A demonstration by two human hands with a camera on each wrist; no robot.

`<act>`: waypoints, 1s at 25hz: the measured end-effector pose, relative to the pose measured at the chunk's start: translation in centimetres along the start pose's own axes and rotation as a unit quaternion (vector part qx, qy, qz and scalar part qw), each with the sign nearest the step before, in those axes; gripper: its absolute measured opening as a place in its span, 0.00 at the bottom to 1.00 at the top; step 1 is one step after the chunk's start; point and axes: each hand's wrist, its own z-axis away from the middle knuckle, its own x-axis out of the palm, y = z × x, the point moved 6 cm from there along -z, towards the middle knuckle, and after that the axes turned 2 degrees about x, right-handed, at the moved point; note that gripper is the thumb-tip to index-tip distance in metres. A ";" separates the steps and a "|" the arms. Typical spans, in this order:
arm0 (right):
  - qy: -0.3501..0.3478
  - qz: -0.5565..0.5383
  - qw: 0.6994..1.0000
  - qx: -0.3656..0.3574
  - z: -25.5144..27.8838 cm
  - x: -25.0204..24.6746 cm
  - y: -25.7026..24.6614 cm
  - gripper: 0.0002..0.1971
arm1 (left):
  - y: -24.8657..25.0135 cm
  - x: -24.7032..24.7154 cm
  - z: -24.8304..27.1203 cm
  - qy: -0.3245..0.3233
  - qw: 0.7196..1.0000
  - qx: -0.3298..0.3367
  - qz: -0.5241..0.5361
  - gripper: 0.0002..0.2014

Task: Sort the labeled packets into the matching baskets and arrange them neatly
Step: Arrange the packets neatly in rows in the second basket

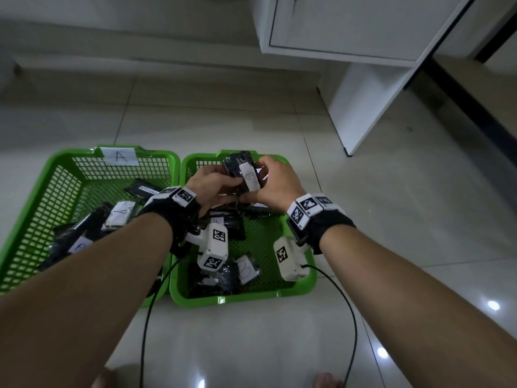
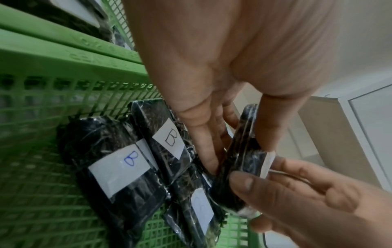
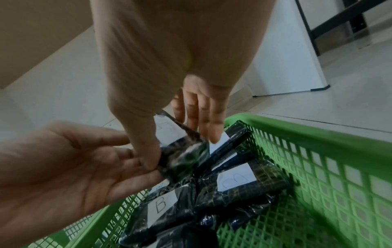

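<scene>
Both hands hold one black packet (image 1: 244,175) with a white label above the far end of the right green basket (image 1: 305,287). The left hand (image 1: 215,189) pinches its left side between thumb and fingers; the right hand (image 1: 275,186) grips its near right corner. B-labelled packets (image 2: 118,169) lie in that basket. The left basket (image 1: 33,219), tagged A, holds more packets.

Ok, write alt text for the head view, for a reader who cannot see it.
Both hands, left hand and right hand, hold one black packet with a white label above the right green basket. The left basket, tagged A, and the right one hold more labeled black packets on a tiled floor.
</scene>
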 end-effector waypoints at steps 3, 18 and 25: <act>0.045 0.042 0.998 -0.027 -0.7 -0.5 -0.1 0.34 | 1.9 -2.0 -0.4 0.075 0.977 0.119 -0.160 0.32; -0.053 0.002 0.996 -0.071 -4.5 0.9 -0.7 0.35 | 4.5 -3.2 -1.5 0.005 0.732 0.304 -0.610 0.28; 0.010 0.352 0.933 -0.074 -5.0 0.6 3.0 0.11 | 4.0 -5.2 -2.5 0.080 0.756 0.298 -0.577 0.27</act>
